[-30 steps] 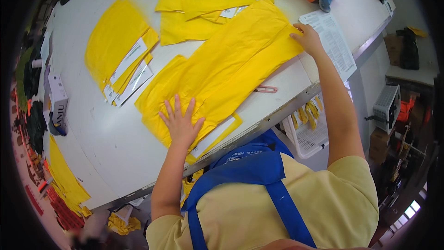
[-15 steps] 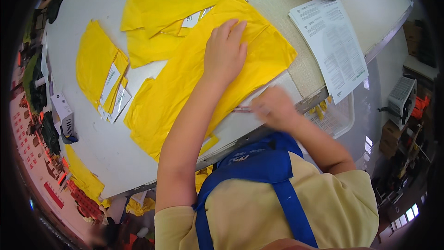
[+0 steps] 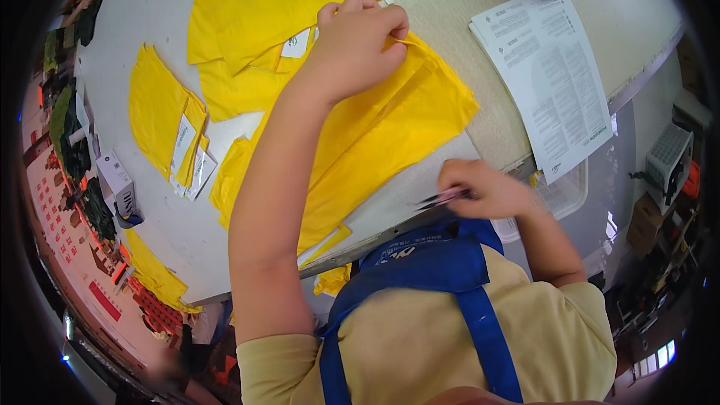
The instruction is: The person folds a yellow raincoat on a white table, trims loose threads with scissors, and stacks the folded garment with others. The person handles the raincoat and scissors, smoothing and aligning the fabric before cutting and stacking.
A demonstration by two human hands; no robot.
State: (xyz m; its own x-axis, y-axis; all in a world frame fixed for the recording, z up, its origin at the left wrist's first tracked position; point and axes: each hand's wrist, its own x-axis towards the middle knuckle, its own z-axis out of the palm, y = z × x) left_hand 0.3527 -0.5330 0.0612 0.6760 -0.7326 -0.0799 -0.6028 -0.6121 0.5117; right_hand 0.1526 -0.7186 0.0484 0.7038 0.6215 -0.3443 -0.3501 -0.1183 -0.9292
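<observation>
A large piece of yellow fabric [image 3: 390, 127] lies across the grey worktable [image 3: 150, 210] in front of me. My left hand [image 3: 356, 41] reaches over it and pinches its far upper edge between the fingers. Close to my chest, at the table's near edge, my right hand [image 3: 484, 191] is closed around a small thin pink tool [image 3: 442, 197]; what kind of tool it is I cannot tell. I wear a blue apron over a beige shirt.
More yellow cut pieces [image 3: 262, 7] with white tags lie at the back and at the left [image 3: 161, 124]. A printed paper sheet [image 3: 551, 75] lies at the right, over a clear bin [image 3: 559, 199]. A small box [image 3: 116, 184] stands near the left edge.
My left hand has slid up the fabric from a flat press to a pinch on its far edge. My right hand came down to the near edge and now holds the thin tool.
</observation>
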